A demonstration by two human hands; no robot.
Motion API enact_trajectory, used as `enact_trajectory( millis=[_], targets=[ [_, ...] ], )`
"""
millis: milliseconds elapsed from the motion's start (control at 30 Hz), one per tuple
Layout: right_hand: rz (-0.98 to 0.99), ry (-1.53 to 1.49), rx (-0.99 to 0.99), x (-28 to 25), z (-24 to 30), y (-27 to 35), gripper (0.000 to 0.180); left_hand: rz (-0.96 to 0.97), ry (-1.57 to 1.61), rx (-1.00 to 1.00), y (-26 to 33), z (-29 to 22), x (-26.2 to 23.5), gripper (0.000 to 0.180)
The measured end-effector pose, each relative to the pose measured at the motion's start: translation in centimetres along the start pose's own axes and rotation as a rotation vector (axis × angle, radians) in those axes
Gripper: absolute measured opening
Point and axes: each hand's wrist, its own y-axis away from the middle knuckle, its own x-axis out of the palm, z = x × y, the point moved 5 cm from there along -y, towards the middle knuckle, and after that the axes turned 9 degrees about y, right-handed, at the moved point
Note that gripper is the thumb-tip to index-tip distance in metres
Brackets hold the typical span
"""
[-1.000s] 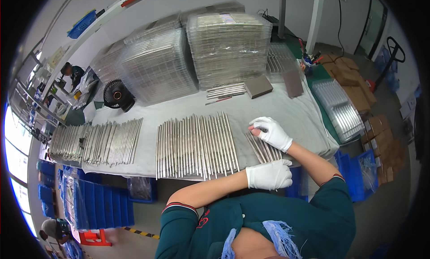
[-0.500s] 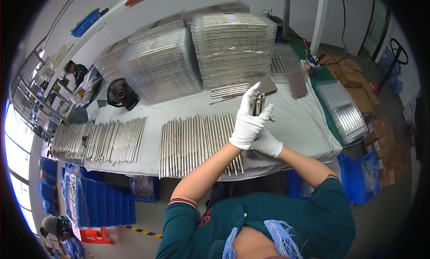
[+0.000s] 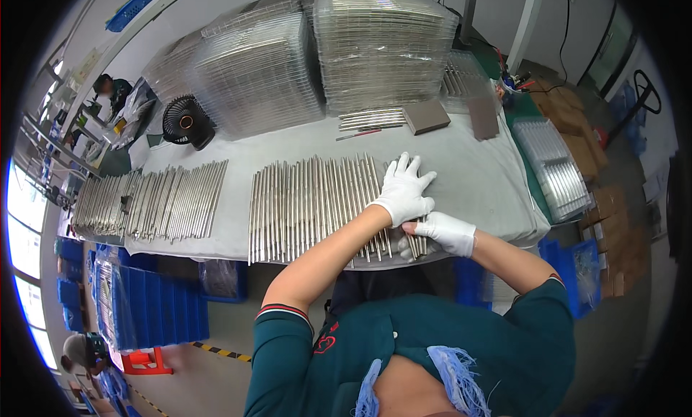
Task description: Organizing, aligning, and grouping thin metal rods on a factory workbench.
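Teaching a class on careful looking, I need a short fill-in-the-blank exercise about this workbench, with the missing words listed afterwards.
1. The gloves on the left hand and the right hand are the colour ____.
2. Of those two hands, the ____ one is farther from the wearer's chest.
3. Beyond the metal rods, the brown block lies to the ____ of the black fan.
4. The basket at the picture's upper left is coloured ____.

Missing words: white; left; right; blue.

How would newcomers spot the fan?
Find the white-covered table, then the tall stacks of clear trays along its back. The fan stands near the left stacks, beyond the leftmost rods. Its round black head sets it apart from silvery rods.
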Motion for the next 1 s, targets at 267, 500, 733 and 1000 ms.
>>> enact_trajectory(
  millis=[267, 500, 733, 1000],
  targets=[
    [-0.105, 0.617, -0.073, -5.9, 3.0, 0.5, 0.043, -0.091, -0.166, 0.021, 2.3, 0.4, 0.1, 0.060],
    [-0.446, 1.276, -0.749, -3.8, 4.6, 0.5, 0.055, -0.185, -0.246, -0.048, 9.3, 5.9, -5.5, 0.080],
    [-0.201, 1.554, -1.003, 3.3, 6.9, -6.2, 0.080, -0.180, -0.186, -0.147, 13.5, 10.1, -6.6, 0.080],
    [-0.172, 1.824, -0.859, -0.7, 6.2, -3.7, 0.068, -0.103, -0.265, -0.107, 15.3, 10.5, -8.2, 0.084]
  ],
)
